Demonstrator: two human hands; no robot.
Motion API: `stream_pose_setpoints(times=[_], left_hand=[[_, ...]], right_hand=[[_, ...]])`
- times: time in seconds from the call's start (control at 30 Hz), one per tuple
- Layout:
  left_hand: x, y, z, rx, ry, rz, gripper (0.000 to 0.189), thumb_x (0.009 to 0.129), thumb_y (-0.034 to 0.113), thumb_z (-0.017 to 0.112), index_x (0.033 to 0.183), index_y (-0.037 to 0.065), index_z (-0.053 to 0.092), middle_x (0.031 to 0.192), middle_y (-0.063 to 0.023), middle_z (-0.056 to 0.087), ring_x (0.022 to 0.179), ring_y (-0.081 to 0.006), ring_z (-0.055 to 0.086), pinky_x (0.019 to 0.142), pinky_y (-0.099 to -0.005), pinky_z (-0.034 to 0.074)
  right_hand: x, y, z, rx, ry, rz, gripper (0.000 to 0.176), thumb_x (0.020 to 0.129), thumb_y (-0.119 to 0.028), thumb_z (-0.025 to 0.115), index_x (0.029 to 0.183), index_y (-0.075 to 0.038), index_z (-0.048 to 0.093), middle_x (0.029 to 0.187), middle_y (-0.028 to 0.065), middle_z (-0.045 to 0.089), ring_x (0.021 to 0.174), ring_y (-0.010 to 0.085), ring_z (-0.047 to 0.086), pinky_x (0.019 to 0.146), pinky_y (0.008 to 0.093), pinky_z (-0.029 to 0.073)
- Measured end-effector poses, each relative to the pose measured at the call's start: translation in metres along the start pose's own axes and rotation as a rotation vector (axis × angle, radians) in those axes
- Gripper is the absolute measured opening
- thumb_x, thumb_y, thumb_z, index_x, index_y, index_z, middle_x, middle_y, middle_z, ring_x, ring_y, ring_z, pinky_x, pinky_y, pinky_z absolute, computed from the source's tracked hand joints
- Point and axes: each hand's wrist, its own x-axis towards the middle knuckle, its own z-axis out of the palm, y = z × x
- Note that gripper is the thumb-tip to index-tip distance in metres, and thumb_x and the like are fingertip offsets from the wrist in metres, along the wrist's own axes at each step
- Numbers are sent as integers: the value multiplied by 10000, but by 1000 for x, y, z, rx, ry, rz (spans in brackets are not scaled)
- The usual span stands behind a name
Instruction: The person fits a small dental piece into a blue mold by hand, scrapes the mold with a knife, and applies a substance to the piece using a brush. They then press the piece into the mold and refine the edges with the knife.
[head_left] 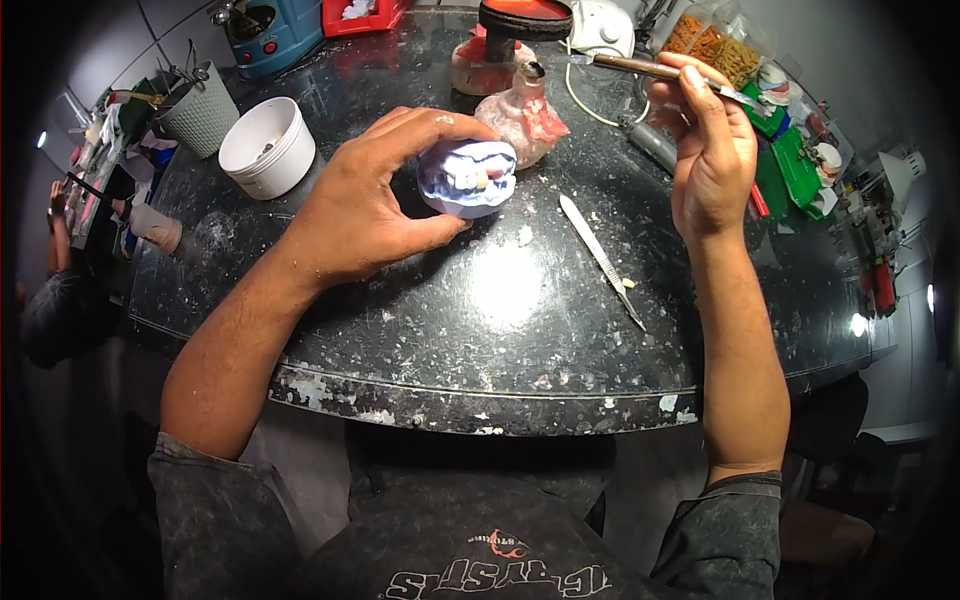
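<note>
Fingers of our left hand (355, 195) are clamped on the teeth model (467, 182) over our scuffed, speckled black table (420, 335). Left of the model we see another person's arm (61, 238), a basket (203, 115) and a white tub (275, 172); right of it lie a knife (597, 245), then our right hand (715, 165), fingers pinching a thin tool (645, 68), and green trays (797, 172).

Head-worn view, facing forward and down over bench (400, 300).

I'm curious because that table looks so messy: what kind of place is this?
Probably a dental workshop. The left hand holds a model of teeth, the right hand holds a pen-like tool, and a slim metal tool lies on the dark, speckled bench.
</note>
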Motion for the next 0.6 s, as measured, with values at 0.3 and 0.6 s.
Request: stream_pose_setpoints(times=[0.3, 0.6], left_hand=[[0, 2, 0, -15, 1, -26, 617, 640, 48, 768, 1242, 60, 635, 1251, -98, 645, 1207, -235, 593, 1074, -364, 430], [-1, 1, 0, -17, 4, -38, 623, 638, 42, 775, 1245, 52, 632, 1251, -97, 644, 1206, -232, 595, 1073, -360, 429]], right_hand=[[0, 0, 1, -4, -2, 4, 268, 1004, -226, 579, 1144, -27, 691, 1011, 66, 715, 915, 114, 657, 761, 253, 492], [-1, -1, 0, -5, -17, 9, 266, 1002, -226, 582, 1146, -32, 693, 1006, 64, 715, 909, 110, 655, 769, 253, 489]])
